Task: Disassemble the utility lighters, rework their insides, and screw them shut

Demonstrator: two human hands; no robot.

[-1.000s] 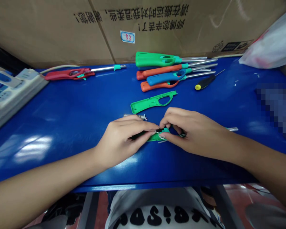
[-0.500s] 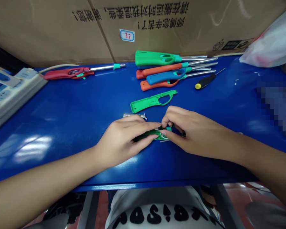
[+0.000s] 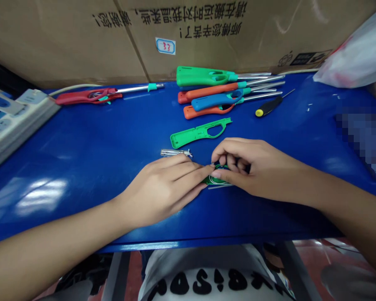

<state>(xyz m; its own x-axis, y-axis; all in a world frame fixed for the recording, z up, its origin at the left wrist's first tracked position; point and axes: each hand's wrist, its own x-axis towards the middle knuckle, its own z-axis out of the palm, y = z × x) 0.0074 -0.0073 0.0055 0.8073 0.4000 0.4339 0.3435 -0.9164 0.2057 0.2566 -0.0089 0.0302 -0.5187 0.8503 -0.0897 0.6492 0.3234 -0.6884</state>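
Observation:
My left hand [image 3: 163,188] lies closed over a green lighter shell half [image 3: 209,180] on the table and covers most of it. Its index fingertip meets the fingertips of my right hand [image 3: 257,165]. Thumb and forefinger of the right hand are pinched together over the shell's trigger end; whatever is between them is too small to make out. Loops of thin white wire [image 3: 218,182] show under the right thumb. Just beyond my left fingers lies a small clear gas tank with a metal valve [image 3: 174,153]. Farther back rests the other green shell half [image 3: 189,136], hollow side up.
Several stick lighters [image 3: 216,98] are piled at the back by a cardboard box [image 3: 81,46]. A red lighter [image 3: 87,96] and a power strip [image 3: 21,121] are left. A screwdriver [image 3: 269,106] and a white plastic bag [image 3: 354,58] are right.
My left hand has slid slightly forward over the shell, hiding more of it. My right fingers have curled up a little, and more white wire loops show.

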